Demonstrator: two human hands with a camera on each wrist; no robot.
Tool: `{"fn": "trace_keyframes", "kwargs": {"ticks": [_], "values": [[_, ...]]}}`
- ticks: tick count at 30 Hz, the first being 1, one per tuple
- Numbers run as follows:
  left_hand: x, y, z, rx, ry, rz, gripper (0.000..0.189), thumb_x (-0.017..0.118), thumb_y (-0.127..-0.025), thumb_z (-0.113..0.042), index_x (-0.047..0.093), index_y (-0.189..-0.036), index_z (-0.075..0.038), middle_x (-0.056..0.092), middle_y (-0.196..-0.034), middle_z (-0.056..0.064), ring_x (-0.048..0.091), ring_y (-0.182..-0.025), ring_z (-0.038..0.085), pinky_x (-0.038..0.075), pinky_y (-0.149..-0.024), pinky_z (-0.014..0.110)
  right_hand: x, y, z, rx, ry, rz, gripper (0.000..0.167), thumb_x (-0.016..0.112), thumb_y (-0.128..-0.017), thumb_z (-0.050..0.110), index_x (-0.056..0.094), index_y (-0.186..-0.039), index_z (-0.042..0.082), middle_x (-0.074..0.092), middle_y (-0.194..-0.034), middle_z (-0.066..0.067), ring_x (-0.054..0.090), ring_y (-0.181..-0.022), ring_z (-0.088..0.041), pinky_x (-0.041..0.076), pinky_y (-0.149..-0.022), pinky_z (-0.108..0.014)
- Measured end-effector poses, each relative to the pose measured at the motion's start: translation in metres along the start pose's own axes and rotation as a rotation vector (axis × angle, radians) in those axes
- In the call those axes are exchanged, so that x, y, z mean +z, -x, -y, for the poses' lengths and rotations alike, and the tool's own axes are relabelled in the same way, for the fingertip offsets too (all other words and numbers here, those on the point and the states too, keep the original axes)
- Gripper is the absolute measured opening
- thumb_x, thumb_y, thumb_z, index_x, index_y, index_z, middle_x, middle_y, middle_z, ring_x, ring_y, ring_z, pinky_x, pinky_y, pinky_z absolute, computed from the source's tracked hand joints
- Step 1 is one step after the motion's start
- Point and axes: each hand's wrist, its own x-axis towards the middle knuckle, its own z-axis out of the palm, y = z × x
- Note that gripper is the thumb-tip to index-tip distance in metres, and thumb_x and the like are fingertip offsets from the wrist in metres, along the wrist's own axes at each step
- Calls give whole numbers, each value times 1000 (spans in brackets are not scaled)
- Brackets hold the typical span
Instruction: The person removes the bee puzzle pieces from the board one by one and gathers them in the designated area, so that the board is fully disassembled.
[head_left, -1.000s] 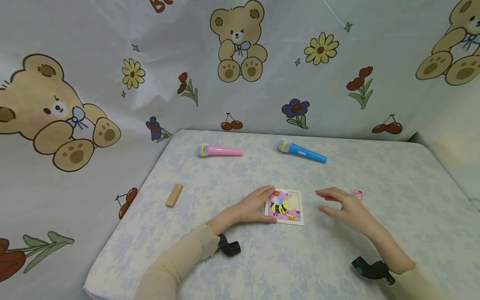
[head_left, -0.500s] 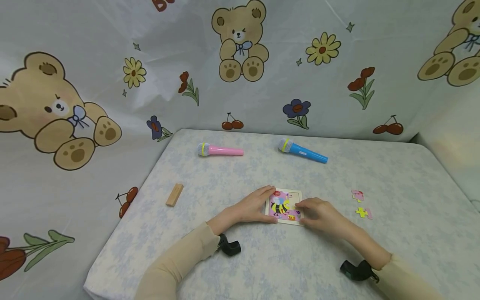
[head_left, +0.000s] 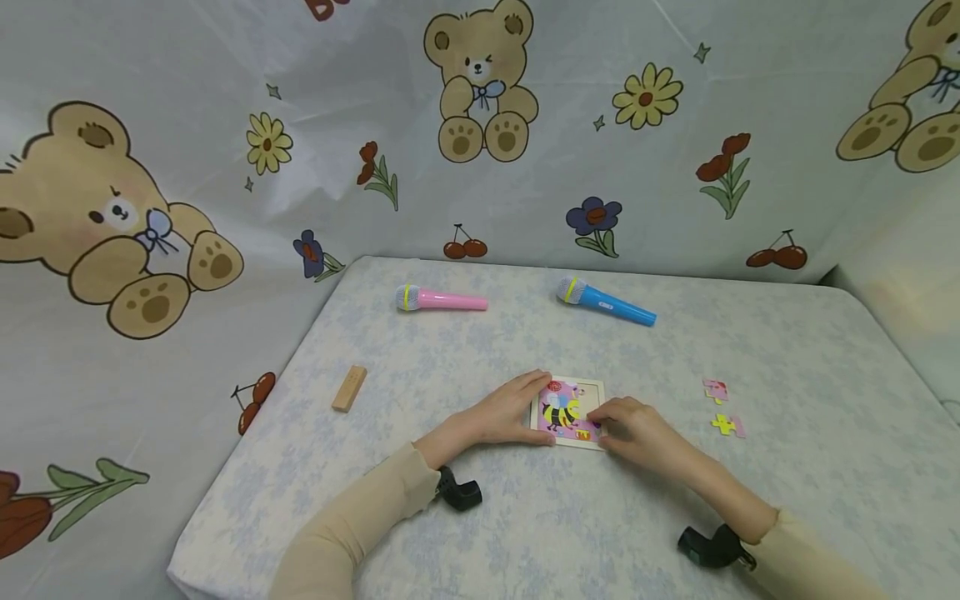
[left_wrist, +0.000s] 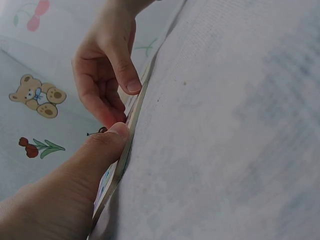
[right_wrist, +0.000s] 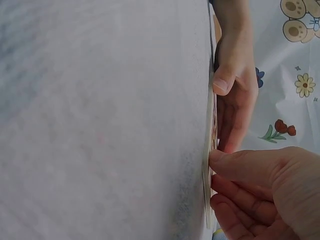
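A small framed jigsaw puzzle (head_left: 560, 412) with a bee picture lies on the cloth-covered table. Its upper right part shows bare tray. My left hand (head_left: 504, 410) grips the frame from the left, thumb at the near edge and fingers toward the far corner. At the right side, my right hand (head_left: 637, 429) has its thumb on the frame and its bent fingertips on the puzzle face. The right wrist view shows that thumb and those curled fingers (right_wrist: 250, 200) close to the frame; whether a loose piece is under them is hidden. Two jigsaw pieces (head_left: 716, 391) (head_left: 724, 425) lie to the right.
Behind the puzzle lie a pink toy microphone (head_left: 450, 301) and a blue toy microphone (head_left: 615, 307). A wooden block (head_left: 349, 389) rests at the left. A printed bear curtain (head_left: 525, 208) hangs along the far table edge.
My right hand has moved left from beside the puzzle onto its right side, uncovering the two loose pieces. In the last half second its fingertips shifted only slightly. The left hand stayed put.
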Motion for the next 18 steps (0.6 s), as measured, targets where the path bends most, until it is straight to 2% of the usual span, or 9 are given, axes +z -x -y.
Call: {"fn": "trace_keyframes", "kwargs": {"ticks": [10, 18], "values": [[0, 1, 0, -4, 10, 1, 102, 64, -79, -62, 20, -150, -5, 20, -154, 10, 16, -140, 18, 17, -111, 30, 7, 0, 4, -9, -10, -87, 29, 73, -78, 0, 66, -106, 3, 62, -101, -2, 58, -94, -16, 51, -82, -40], [-1, 1, 0, -3, 10, 6, 101, 64, -79, -62, 20, -150, -5, 19, -154, 11, 14, -141, 17, 16, -112, 29, 8, 1, 6, -14, -24, -110, 29, 73, -78, -2, 65, -105, 3, 62, -100, -2, 59, -91, -16, 52, -79, -36]]}}
